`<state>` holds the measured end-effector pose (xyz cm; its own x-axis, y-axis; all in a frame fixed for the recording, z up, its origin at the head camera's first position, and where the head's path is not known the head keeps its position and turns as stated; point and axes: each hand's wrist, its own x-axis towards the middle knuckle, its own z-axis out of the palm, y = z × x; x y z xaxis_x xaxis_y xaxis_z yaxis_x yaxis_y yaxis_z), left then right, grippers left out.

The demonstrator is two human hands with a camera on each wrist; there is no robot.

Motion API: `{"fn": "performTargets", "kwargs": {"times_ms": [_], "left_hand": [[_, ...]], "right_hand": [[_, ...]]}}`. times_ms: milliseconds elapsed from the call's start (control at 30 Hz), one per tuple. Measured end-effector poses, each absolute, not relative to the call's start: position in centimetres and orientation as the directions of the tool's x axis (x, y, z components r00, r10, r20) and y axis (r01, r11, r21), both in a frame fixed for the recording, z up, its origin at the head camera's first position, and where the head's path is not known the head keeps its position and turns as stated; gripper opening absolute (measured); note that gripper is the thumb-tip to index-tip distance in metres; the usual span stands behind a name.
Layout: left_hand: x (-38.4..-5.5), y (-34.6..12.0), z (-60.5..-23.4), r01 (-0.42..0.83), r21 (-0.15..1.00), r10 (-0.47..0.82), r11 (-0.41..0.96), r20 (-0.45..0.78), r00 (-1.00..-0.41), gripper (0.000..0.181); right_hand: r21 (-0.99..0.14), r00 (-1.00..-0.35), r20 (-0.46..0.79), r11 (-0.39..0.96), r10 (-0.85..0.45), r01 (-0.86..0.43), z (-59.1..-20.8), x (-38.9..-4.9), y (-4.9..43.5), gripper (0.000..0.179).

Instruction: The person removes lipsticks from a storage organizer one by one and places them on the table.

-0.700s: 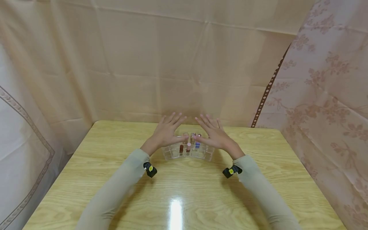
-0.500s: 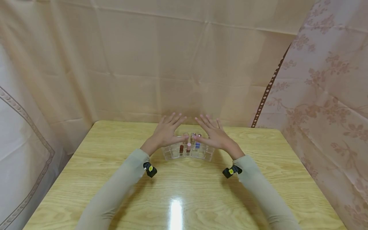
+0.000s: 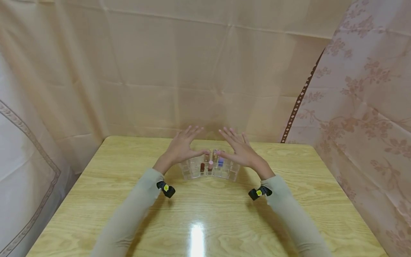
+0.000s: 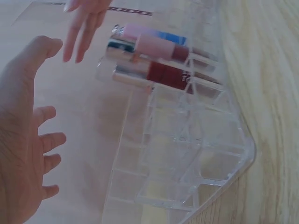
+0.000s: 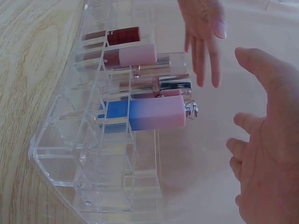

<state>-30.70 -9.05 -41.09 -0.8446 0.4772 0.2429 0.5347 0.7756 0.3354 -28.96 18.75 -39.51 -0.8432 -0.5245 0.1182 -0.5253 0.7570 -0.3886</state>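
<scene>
A clear acrylic lipstick organizer (image 3: 228, 174) with stepped compartments stands near the table's far side. Several lip tubes are upright in its middle part. Among them are a dark red tube (image 4: 163, 74), one with a light pink cap (image 5: 137, 55), and a blue-to-pink tube (image 5: 159, 113) with a silver tip. My left hand (image 3: 180, 147) hovers over the organizer's left side, fingers spread and thumb pointing inward. Over the right side, my right hand (image 3: 241, 151) mirrors it. Neither hand holds anything, and in the wrist views both are apart from the tubes.
The wood-grain table (image 3: 224, 221) extends toward me, with a bright light reflection at its front. Behind it hangs a beige cloth (image 3: 199, 71); a floral cloth (image 3: 369, 125) hangs at the right and a white one (image 3: 22, 160) at the left.
My left hand has shifted slightly to the left, and its fingers lie closer together. The right hand has hardly moved. The organizer and tubes stay in place.
</scene>
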Motion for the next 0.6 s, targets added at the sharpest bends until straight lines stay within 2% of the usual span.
{"fn": "performTargets", "kwargs": {"times_ms": [200,600], "left_hand": [[-31.4,-10.5,-41.5,0.496,0.5,0.421,0.71,0.262,-0.868,0.091],[-32.2,-13.1,-44.6,0.407,0.673,0.391,0.618,0.186,-0.902,0.104]], "right_hand": [[-0.457,-0.839,0.169,0.713,-0.517,-0.532,-39.6,-29.2,19.2,0.084],[-0.596,-0.832,0.261,0.596,-0.489,-0.538,-40.9,-29.8,20.0,0.08]]}}
